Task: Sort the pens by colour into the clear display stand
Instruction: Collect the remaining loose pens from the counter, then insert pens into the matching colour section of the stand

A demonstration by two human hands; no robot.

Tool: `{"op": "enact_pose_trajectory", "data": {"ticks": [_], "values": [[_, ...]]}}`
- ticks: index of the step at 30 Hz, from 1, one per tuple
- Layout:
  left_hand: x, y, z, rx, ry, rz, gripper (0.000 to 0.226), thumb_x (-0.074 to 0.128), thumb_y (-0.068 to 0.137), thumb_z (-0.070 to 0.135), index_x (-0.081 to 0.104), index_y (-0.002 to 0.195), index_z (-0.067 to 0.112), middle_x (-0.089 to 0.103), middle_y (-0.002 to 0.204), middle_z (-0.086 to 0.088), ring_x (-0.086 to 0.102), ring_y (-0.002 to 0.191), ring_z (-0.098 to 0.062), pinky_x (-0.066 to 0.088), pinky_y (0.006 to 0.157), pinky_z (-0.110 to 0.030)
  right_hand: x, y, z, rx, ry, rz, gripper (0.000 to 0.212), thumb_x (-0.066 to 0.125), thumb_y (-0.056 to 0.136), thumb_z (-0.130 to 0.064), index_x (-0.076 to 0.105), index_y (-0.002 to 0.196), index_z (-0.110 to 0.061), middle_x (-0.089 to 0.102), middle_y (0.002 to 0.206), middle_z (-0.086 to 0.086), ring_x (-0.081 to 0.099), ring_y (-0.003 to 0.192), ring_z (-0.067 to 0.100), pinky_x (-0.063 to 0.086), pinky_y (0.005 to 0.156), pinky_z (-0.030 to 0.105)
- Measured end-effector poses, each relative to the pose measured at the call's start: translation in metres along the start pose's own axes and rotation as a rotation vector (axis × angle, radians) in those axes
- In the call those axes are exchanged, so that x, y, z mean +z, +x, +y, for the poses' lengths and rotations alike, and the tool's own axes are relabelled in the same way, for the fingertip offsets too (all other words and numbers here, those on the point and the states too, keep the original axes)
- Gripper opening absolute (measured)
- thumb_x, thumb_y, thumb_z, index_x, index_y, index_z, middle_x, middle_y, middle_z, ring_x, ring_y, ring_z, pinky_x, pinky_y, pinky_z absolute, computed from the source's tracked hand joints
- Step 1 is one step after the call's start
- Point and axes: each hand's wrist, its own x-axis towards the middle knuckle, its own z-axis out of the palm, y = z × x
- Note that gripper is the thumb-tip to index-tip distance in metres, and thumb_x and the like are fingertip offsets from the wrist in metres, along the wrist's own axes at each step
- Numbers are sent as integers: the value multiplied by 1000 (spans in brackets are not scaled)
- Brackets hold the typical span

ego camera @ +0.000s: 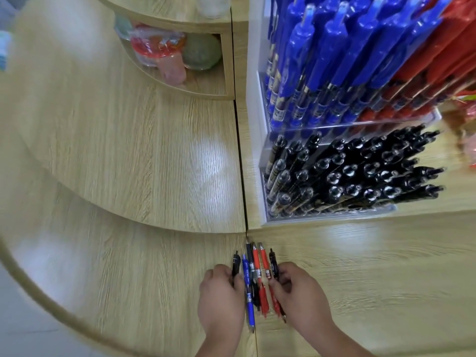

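Mixed pens (257,269) gathered, bottom centre
Your left hand (221,295) and right hand (300,295) curl narrow grips round the pens on the table (373,266); an uneven squeeze could scatter them.

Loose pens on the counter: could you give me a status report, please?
Left hand and right hand curled round six loose pens on the counter. Colours mixed. Clear display stand beyond, nothing between.

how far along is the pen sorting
Done: the clear display stand already holds blue pens, red pens and black pens in separate groups. In hand: the left hand and right hand hold the loose pens, mixed black, blue and red, on the counter. Left: slotting those by colour.
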Motion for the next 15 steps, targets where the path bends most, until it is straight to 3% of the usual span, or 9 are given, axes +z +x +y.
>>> {"op": "enact_pose_trajectory", "data": {"ticks": [3, 7, 10, 13, 15], "values": [[-7, 4, -1, 24, 30, -86, 10, 59, 88, 37, 56, 87, 28, 55, 85, 11, 57, 75, -8, 39, 48, -22, -13, -2, 3, -26, 38, -56, 20, 69, 85, -38, 52, 82, -48, 65, 72, -20, 62, 71, -4, 50, 60, 17], [-37, -2, -4, 105, -225, -171, 22, 73, 81, 19, 54, 72, 26, 61, 67, 1, 57, 56, -6, 50, 56, -24, -51, -23, 3, -45, 185, -107, 18, 72, 84, -26, 62, 83, -42, 67, 81, -28, 64, 72, -3, 53, 70, 18], [-74, -17, 2, 184, -316, -174, 27, 74, 80, 8, 56, 76, 28, 64, 68, -6, 60, 57, -12, 51, 56, -28, -92, -46, -2, -113, 234, 2, 22, 74, 82, -15, 70, 84, -36, 67, 73, -9, 63, 67, -1, 47, 65, 11], [-112, -32, 19, 248, -381, -98, 34, 76, 78, 3, 60, 80, 34, 67, 70, -1, 61, 55, -15, 49, 54, -25, -140, -67, -9, -179, 277, 145, 22, 75, 81, -4, 76, 93, -23, 68, 79, -9, 64, 69, -4, 44, 64, 4], [-136, -44, 37, 302, -401, -48, 38, 78, 75, 4, 63, 83, 38, 68, 71, 8, 64, 58, -13, 49, 57, -21, -170, -77, -12, -199, 295, 226, 25, 75, 81, -5, 75, 94, -27, 70, 88, -16, 68, 76, -2, 46, 68, 5]]}}
